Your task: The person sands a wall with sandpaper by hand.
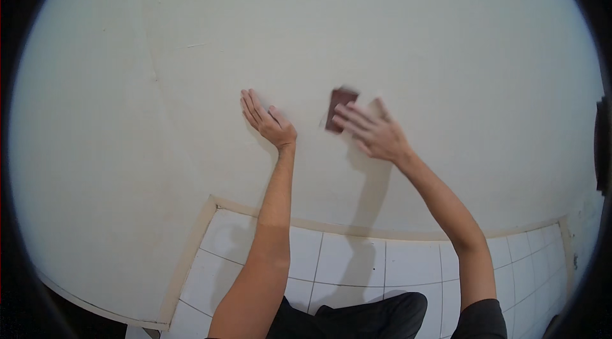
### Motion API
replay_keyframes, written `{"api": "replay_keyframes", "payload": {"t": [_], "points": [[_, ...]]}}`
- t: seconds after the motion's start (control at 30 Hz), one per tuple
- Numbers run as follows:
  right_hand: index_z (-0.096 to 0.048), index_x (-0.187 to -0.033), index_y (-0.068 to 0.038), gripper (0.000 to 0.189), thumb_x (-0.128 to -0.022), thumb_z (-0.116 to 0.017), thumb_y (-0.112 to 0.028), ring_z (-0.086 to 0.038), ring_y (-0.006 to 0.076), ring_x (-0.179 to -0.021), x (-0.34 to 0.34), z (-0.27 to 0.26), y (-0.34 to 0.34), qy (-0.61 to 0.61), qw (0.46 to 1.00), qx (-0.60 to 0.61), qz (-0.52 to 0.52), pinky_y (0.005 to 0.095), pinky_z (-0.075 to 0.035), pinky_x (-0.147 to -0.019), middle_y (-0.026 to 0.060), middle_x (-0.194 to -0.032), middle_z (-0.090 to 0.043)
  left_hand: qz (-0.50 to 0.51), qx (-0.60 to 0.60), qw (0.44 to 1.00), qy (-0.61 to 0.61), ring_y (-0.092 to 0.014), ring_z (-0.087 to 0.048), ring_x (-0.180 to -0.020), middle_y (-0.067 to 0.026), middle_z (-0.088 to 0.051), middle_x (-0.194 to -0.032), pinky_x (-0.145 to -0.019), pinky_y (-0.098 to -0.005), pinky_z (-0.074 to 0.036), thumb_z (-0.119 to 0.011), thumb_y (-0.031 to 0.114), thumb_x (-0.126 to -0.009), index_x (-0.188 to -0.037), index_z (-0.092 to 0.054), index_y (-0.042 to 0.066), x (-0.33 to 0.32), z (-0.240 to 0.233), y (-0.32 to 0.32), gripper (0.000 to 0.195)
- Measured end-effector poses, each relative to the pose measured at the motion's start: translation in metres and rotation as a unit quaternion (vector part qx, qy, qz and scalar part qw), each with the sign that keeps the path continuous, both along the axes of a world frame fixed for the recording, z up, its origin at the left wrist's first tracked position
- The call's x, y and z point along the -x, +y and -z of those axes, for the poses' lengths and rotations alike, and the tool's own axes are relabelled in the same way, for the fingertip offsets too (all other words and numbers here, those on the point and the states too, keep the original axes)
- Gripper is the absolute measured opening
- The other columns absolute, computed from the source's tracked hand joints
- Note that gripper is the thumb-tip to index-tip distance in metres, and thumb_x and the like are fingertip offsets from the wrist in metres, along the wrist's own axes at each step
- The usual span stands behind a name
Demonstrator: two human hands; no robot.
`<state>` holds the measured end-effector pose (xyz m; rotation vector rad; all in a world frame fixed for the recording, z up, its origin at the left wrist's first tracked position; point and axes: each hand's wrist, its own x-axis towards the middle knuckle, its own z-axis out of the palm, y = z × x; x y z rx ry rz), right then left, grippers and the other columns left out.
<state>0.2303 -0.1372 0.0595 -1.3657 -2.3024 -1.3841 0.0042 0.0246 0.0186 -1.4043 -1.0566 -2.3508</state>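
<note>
A dark red, flat rectangular block or pad (341, 108), blurred at its edges, is against the pale wall (306, 52) in front of me. The fingertips of my right hand (375, 133) overlap its right side, with the thumb spread upward; whether they grip it or only press on it cannot be told. To the left, my left hand (270, 121) lies against the wall with its fingers extended and the thumb apart. It holds nothing visible.
White floor tiles (351, 260) meet the wall along a beige skirting strip (382, 233), which has a corner at left. A dark object (601, 145) stands at the far right edge. The wall bears small marks and a thin scratch at upper left.
</note>
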Motion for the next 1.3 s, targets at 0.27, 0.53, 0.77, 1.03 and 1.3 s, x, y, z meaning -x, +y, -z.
{"api": "replay_keyframes", "payload": {"t": [0.27,0.53,0.77,1.03,1.3], "points": [[-0.038,-0.166,-0.02,0.077,-0.094,-0.063,-0.033,-0.026,0.0184,-0.162,0.08,-0.072,0.04,0.126,0.983,-0.117,-0.061,0.0632,-0.009,-0.132,0.0005,-0.175,-0.031,0.012,0.008,1.0,-0.002,-0.036,-0.031,-0.159,-0.0145,-0.038,-0.17,-0.13,-0.0543,-0.017,-0.038,0.023,-0.105,-0.16,-0.042,0.001,0.004,-0.001,-0.001,0.059],[-0.036,-0.166,-0.021,0.081,-0.092,-0.063,-0.038,-0.029,0.0152,-0.161,0.035,0.032,0.024,-0.004,0.998,-0.017,-0.064,0.0637,-0.01,-0.132,-0.0013,-0.175,-0.031,0.021,0.014,1.0,-0.006,-0.035,-0.031,-0.159,-0.014,-0.038,-0.171,-0.13,-0.0545,-0.017,-0.036,0.021,-0.106,-0.161,-0.042,0.002,0.003,0.001,0.001,0.058],[-0.036,-0.167,-0.021,0.08,-0.092,-0.062,-0.032,-0.028,0.0203,-0.161,0.029,-0.047,0.017,0.123,0.982,-0.144,0.001,0.0698,-0.006,-0.129,0.0012,-0.175,-0.031,0.013,0.025,1.0,-0.002,-0.038,-0.032,-0.157,-0.0157,-0.04,-0.169,-0.13,-0.0533,-0.02,-0.04,0.016,-0.101,-0.158,-0.044,-0.001,0.002,0.001,-0.001,0.059],[-0.04,-0.163,-0.011,0.078,-0.092,-0.065,-0.032,-0.025,0.0262,-0.162,0.085,-0.059,0.048,0.118,0.985,-0.069,-0.104,0.0614,-0.01,-0.132,0.006,-0.174,-0.032,0.008,0.007,1.0,-0.004,-0.036,-0.031,-0.158,-0.0151,-0.039,-0.17,-0.131,-0.0539,-0.018,-0.037,0.021,-0.106,-0.159,-0.043,0.0,0.007,0.003,0.003,0.058],[-0.042,-0.163,-0.017,0.077,-0.091,-0.062,-0.032,-0.031,0.0212,-0.16,0.017,0.04,-0.001,0.065,0.996,-0.022,-0.053,0.0644,-0.009,-0.131,0.0021,-0.174,-0.034,0.012,0.012,1.0,-0.003,-0.037,-0.031,-0.158,-0.0148,-0.039,-0.169,-0.13,-0.0528,-0.02,-0.039,0.019,-0.104,-0.159,-0.043,0.0,0.001,0.001,0.001,0.058]]}}
